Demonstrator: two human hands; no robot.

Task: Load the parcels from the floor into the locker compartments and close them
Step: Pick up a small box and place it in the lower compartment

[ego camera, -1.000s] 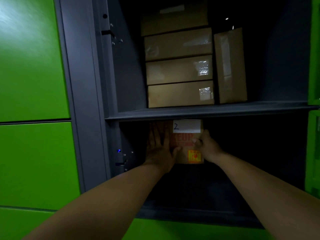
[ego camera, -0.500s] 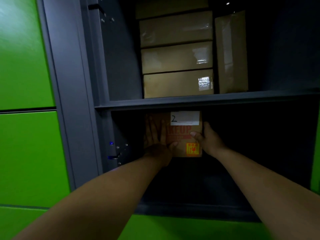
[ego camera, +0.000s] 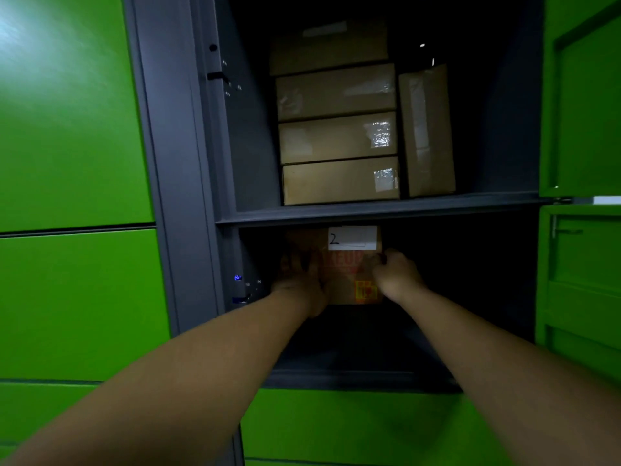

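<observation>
Parcel point(ego camera: 346, 282) of brown cardboard stands upright in the lower compartment point(ego camera: 353, 344) of the locker, far at the back edge of the compartment floor and nearer to its left side than to its right. On its front we see a white label point(ego camera: 352, 237) with a handwritten "2" near the top edge, red printed letters under it, and a yellow and red sticker point(ego camera: 366, 291) at the lower right corner.

We see both arms reach into the compartment. The left hand point(ego camera: 300, 284) lies on the left part of the parcel's front; its fingers point(ego camera: 295, 262) look straight and close together, flat against the cardboard, though the place is dim. The right hand point(ego camera: 398, 280) is at the right edge of the parcel, and its fingers point(ego camera: 386, 255) are curled round this edge near the upper corner.

A grey shelf point(ego camera: 386, 208) divides this compartment from the upper compartment point(ego camera: 248, 146). There we see four flat boxes point(ego camera: 337, 139) stacked one on another at the back, and an upright box point(ego camera: 426, 129) just beside them on the right. At the right edge two green doors point(ego camera: 584, 95) stand open. On the left the closed green doors point(ego camera: 67, 129) fill the view. A small blue light point(ego camera: 238, 278) shines on the left wall of the lower compartment.
</observation>
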